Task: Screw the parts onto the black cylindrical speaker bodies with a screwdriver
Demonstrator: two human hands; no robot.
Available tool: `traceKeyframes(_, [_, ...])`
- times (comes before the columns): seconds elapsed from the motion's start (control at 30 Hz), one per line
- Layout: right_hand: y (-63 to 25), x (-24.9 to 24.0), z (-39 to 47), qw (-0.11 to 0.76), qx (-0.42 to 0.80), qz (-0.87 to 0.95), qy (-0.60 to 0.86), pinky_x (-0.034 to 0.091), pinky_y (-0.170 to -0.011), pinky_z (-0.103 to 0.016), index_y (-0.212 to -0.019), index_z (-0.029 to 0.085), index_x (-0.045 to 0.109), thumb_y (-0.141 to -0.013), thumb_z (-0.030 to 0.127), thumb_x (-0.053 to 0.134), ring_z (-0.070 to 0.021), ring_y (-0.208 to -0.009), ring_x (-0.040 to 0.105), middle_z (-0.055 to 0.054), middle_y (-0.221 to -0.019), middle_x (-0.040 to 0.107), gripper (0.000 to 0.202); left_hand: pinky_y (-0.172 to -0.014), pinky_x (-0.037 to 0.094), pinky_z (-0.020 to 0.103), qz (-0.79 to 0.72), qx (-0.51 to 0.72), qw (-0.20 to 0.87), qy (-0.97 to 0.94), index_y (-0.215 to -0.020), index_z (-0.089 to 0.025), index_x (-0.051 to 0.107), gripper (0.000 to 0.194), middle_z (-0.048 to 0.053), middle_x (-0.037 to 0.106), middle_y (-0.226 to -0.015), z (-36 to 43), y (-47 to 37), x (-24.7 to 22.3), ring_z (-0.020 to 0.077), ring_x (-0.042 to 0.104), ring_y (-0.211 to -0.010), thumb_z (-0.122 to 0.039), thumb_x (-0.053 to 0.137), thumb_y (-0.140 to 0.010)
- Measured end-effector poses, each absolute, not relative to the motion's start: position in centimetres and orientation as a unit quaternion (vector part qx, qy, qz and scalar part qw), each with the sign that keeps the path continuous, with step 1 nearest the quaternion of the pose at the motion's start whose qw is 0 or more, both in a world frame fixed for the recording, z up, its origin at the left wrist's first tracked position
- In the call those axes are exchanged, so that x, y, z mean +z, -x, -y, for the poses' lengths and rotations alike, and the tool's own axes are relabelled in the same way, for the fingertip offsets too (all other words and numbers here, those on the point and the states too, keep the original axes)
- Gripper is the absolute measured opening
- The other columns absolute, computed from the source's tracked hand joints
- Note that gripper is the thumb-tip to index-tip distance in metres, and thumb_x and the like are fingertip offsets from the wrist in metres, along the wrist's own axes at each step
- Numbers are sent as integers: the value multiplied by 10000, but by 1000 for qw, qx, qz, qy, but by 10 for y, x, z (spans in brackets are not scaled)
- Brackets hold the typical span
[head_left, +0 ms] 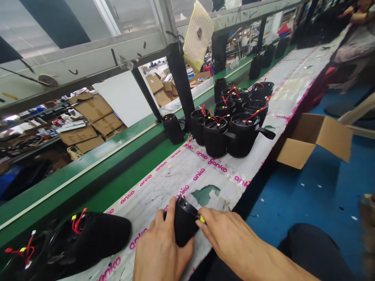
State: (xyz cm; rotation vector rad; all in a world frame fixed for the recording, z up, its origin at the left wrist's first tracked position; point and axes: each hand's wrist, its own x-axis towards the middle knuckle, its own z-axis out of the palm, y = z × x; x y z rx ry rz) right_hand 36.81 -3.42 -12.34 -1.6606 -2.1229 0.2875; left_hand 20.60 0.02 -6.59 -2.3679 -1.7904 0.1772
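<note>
My left hand (164, 244) is wrapped round a black cup-shaped housing (185, 224), which lies tilted on the covered bench strip in front of me. At the housing's rim, my right hand (228, 234) is closed in a pinch on a small yellow piece (202, 219) with a thin tip that meets the rim. Most of that yellow piece is hidden by my fingers, so its kind cannot be made out. To the left, a black housing (102, 238) lies on its side with red wires (77, 224) coming out of its mouth, beside another wired housing (32, 253).
Several black housings (216, 136) with red wires stand grouped ahead on the printed white covering (164, 195). Left of it runs a green conveyor belt (129, 156). An open cardboard box (301, 152) is at the right, above the blue floor (272, 214). A metal frame (140, 45) spans above.
</note>
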Motion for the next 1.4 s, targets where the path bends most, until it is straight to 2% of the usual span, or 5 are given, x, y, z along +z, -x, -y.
traceKeyframes(0.27, [-361, -122, 36, 143, 18, 776, 614, 279, -462, -344, -1023, 189, 517, -985, 199, 505, -189, -496, 628, 16, -634, 633, 41, -629, 506, 303, 601, 57, 86, 792, -1512, -240, 346, 776, 63, 645, -1016, 3, -204, -77, 238, 691, -779, -402, 642, -814])
traceKeyframes(0.63, [-352, -78, 19, -20, 92, 790, 606, 326, -375, -299, -1063, 106, 608, -673, -18, 620, -248, -510, 679, -63, -671, 698, 409, -573, 505, 306, 583, 50, 118, 802, -1495, -159, 378, 738, 92, 630, -960, 1, -203, -87, 253, 682, -746, -413, 600, -839])
traceKeyframes(0.83, [-360, -89, 23, 127, 123, 776, 605, 413, -500, -312, -1025, 148, 593, -961, 155, 528, -257, -604, 702, -50, -711, 700, 92, -576, 485, 300, 595, 43, 123, 793, -1494, -179, 378, 712, 76, 646, -974, 2, -206, -80, 236, 688, -719, -390, 595, -849])
traceKeyframes(0.9, [-362, -97, 27, 171, 139, 756, 616, 426, -551, -323, -1001, 179, 573, -1026, 233, 445, -250, -630, 700, -36, -734, 692, 141, -573, 479, 293, 595, 39, 136, 791, -1492, -188, 383, 706, 69, 645, -959, 4, -207, -80, 229, 684, -711, -386, 597, -848])
traceKeyframes(1.4, [-364, -99, 28, 163, 147, 760, 611, 280, -493, -325, -918, 208, 510, -1030, 220, 447, -226, -581, 681, 0, -665, 659, 129, -570, 487, 307, 595, 36, 144, 790, -1495, -195, 372, 695, 58, 610, -941, 10, -208, -82, 236, 676, -728, -398, 554, -855])
